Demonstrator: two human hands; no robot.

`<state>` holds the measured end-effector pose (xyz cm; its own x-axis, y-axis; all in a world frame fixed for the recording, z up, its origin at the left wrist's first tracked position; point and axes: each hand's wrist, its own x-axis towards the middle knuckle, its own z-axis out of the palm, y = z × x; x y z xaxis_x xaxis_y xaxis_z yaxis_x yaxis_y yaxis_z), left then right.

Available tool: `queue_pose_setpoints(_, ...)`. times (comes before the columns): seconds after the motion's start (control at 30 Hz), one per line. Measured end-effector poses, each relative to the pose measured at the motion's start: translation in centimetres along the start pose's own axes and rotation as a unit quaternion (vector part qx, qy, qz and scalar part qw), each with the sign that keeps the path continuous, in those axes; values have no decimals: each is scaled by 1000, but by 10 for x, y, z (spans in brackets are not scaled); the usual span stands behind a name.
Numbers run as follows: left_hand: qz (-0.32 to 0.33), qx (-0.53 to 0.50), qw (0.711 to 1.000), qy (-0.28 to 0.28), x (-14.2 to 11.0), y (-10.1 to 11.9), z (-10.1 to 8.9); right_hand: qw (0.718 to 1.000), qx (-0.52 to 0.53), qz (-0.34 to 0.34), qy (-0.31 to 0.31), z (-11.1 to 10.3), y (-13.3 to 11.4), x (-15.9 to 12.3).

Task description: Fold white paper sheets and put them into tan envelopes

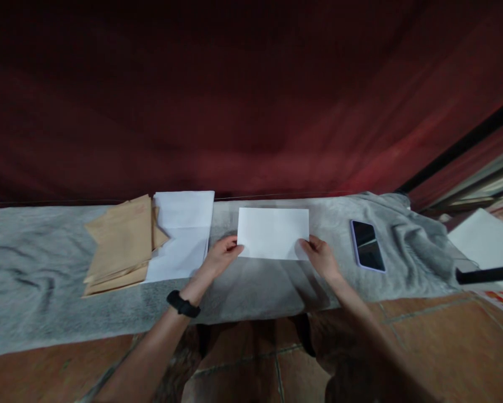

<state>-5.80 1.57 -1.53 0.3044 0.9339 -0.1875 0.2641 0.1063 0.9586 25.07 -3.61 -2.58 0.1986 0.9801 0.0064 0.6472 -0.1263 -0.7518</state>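
A white sheet of paper (273, 232), wider than it is tall, is held level above the grey cloth between my two hands. My left hand (224, 254) pinches its lower left edge, thumb on top and fingers behind. At the lower right corner, my right hand (319, 254) grips the sheet the same way. Left of my left hand lies a stack of white paper (184, 235) with a crease across it. Brown envelopes (123, 240) are piled unevenly, partly overlapping that stack.
A phone (367, 246) with a lilac case lies on the grey cloth (243, 296) to the right. Behind the cloth hangs a dark red curtain (251, 112). At the far right are a black bar (490, 275) and a white sheet (488, 240). Tiled floor (436, 341) shows in front.
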Motion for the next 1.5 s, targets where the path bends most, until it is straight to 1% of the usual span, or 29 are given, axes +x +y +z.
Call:
queue_pose_setpoints(0.07, -11, 40, 999, 33, 0, -4, 3, 996, -92, -2, 2, 1, -2, -1)
queue_pose_setpoints(0.13, -16, 104, 993, 49, -1, -5, 5, 988, -153, -1, -1, 3, -4, -3)
queue_pose_setpoints(0.27, -16, 257, 964, 71, -10, 2, 10, 969, -248, 12, -13, 9, -11, -9)
queue_pose_setpoints(0.33, -19, 314, 946, 79, -15, 4, 12, 962, -272, 13, -25, 12, -14, -12)
queue_pose_setpoints(0.43, -18, 367, 926, 90, -19, 4, 14, 956, -289, 14, -51, 14, -18, -15)
queue_pose_setpoints(0.53, -12, 424, 901, 93, -22, 2, 14, 954, -294, -3, -54, 13, -20, -17)
queue_pose_setpoints(0.63, 36, 493, 861, 116, -25, 4, 19, 952, -304, -29, -33, 10, -20, -17)
queue_pose_setpoints(0.7, 86, 524, 838, 128, -27, 6, 27, 950, -311, -40, -9, 9, -20, -16)
queue_pose_setpoints(0.73, 114, 530, 830, 127, -27, 7, 33, 951, -305, -50, 5, 10, -20, -15)
queue_pose_setpoints(0.8, 166, 530, 824, 113, -28, 6, 47, 961, -262, -91, 22, 16, -23, -13)
queue_pose_setpoints(0.9, 216, 524, 820, 83, -25, -1, 70, 972, -160, -171, 10, 35, -30, -14)
queue_pose_setpoints(0.97, 220, 527, 819, 64, -22, -7, 82, 972, -126, -199, -14, 51, -37, -16)
queue_pose_setpoints(1.07, 216, 546, 809, 34, -17, -14, 94, 965, -137, -220, -43, 72, -45, -21)
queue_pose_setpoints(1.13, 206, 562, 801, 26, -13, -17, 97, 958, -163, -231, -51, 80, -48, -22)
queue_pose_setpoints(1.2, 189, 573, 797, 27, -9, -18, 98, 954, -186, -230, -47, 85, -48, -21)
queue_pose_setpoints(1.33, 161, 578, 799, 32, -3, -17, 94, 954, -216, -206, -20, 86, -44, -17)
queue_pose_setpoints(1.5, 153, 580, 799, 44, 0, -14, 85, 943, -258, -211, -6, 86, -42, -17)
